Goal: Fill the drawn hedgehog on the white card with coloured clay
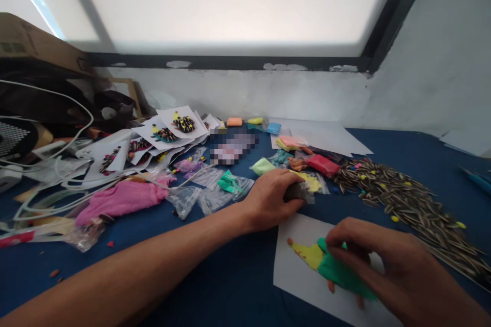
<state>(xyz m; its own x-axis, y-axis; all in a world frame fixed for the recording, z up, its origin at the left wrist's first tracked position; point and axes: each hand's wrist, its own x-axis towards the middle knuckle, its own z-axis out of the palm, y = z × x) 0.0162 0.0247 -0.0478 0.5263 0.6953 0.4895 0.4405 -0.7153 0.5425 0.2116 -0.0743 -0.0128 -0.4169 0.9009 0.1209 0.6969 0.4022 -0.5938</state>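
My left hand (272,196) is curled round a clear plastic bag (307,193), beside yellow clay (312,182). Its fingers partly hide what the bag contains. Lower right, my right hand (395,265) hovers over or touches a clay figure, thumb and forefinger pinched at the green clay body (337,268); whatever they grip, if anything, is hidden. The figure has a pointed yellow clay head (309,254) with a brown tip and small brown legs. It lies on a white sheet of paper (291,276), partly covered by my right hand.
Striped sunflower seeds (406,199) are heaped at right. Red (322,164), orange and blue clay packs lie further back. Finished seed pictures (184,125) are stacked at left, near a pink clay bag (123,198) and white cables (61,173). A blue tool (477,180) lies far right.
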